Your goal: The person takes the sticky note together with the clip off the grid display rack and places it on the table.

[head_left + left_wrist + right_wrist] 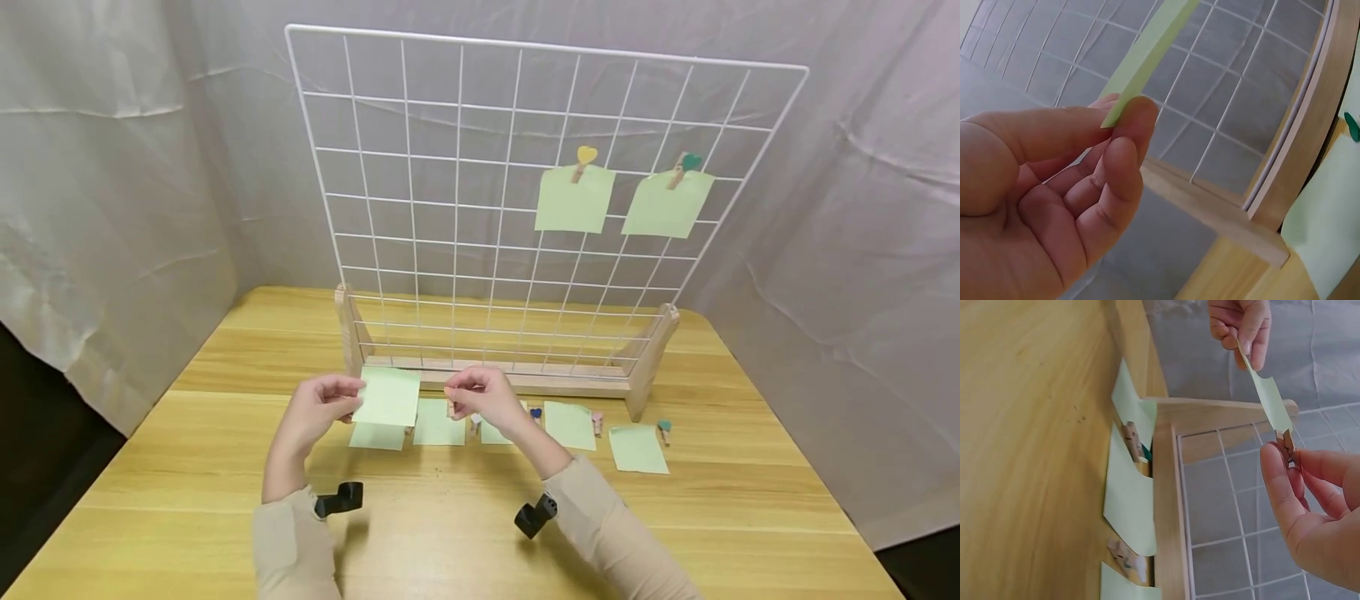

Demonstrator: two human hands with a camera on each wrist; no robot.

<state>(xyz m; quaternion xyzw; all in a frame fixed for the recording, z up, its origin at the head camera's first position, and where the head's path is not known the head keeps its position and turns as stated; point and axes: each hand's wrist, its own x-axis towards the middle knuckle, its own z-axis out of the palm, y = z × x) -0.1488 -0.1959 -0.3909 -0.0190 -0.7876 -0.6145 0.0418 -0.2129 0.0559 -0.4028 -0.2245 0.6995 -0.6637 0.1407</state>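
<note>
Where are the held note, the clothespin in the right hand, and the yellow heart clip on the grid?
Held note (pixel 387 397): head view, middle of its face.
Held clothespin (pixel 1282 442): right wrist view, wooden prong.
Yellow heart clip (pixel 587 156): head view, its heart.

Soft shadows and pale glare mark the table (pixel 427 542).

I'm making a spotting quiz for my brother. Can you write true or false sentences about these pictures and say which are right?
1. The left hand holds a pale green note. True.
2. The right hand holds a pencil. False: the right hand pinches a wooden clip.
3. Two notes hang on the white grid. True.
4. Both hanging clips have yellow hearts. False: one has a yellow heart, the other a green heart.
</note>
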